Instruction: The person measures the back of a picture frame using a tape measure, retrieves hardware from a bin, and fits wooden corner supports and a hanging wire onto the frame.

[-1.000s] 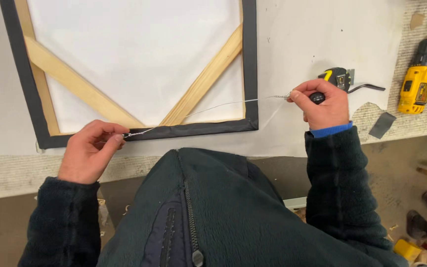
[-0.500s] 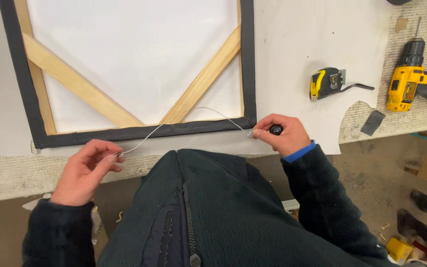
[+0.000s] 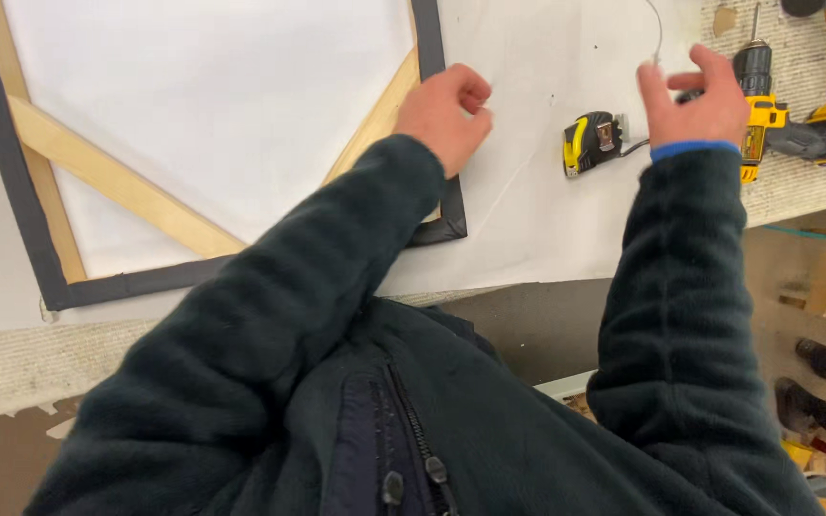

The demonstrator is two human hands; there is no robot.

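At upper right of the frame, the right hand (image 3: pixel 698 96) pinches a thin wire (image 3: pixel 657 29) in its fingers, above a yellow tape measure (image 3: pixel 593 143) and beside a yellow cordless drill (image 3: pixel 776 105). The left hand (image 3: pixel 444 113) is clenched (whether on anything, I cannot tell) over the black-edged canvas frame (image 3: pixel 11 172) on the white surface (image 3: pixel 528 220).

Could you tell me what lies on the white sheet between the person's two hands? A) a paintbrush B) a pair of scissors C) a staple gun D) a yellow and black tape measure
D: a yellow and black tape measure lies on the white sheet, between the left hand and the right hand.
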